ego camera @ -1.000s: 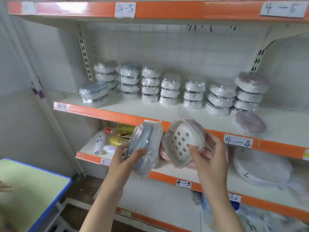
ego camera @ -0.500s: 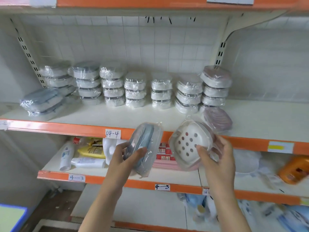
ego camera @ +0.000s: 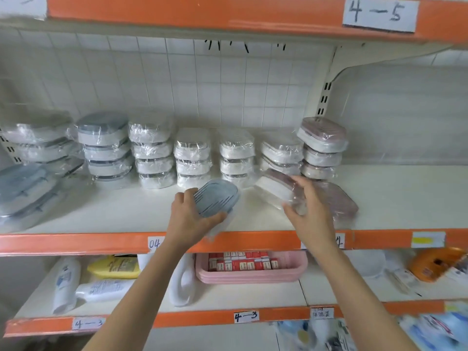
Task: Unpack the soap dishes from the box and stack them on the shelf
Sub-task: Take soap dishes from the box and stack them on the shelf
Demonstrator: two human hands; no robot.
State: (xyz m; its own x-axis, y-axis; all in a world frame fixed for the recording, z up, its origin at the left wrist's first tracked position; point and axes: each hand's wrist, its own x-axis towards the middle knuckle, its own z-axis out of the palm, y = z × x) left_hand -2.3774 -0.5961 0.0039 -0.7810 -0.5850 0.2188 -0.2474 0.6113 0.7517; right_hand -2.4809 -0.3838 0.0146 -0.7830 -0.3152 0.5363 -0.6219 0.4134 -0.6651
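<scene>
Nearest, on the lower shelf (ego camera: 228, 297), sat a pink tray (ego camera: 253, 274) of small red boxes (ego camera: 240, 263), a yellow bottle (ego camera: 115, 268) and a white bottle (ego camera: 64, 285).

Above it, both hands reached over the orange front edge of the middle shelf (ego camera: 126, 214). The left hand (ego camera: 188, 221) held a wrapped blue soap dish (ego camera: 217, 198), with its fingers curled round the near end and the thumb along the side. The dish was tilted, low over the shelf front. The right hand (ego camera: 307, 211) held a wrapped pink and white soap dish (ego camera: 277, 187), fingers bent round its right end. This dish was tilted too, just beside a pink soap dish (ego camera: 340, 201) that lay flat on the shelf.

Further back stood a row of stacks of wrapped soap dishes (ego camera: 193, 158), close to the white tiled wall (ego camera: 202, 82). The right-most stack (ego camera: 321, 145) had a pink one tilted on top. At the left end lay two blue-grey dishes (ego camera: 25, 191), one on the other.
</scene>
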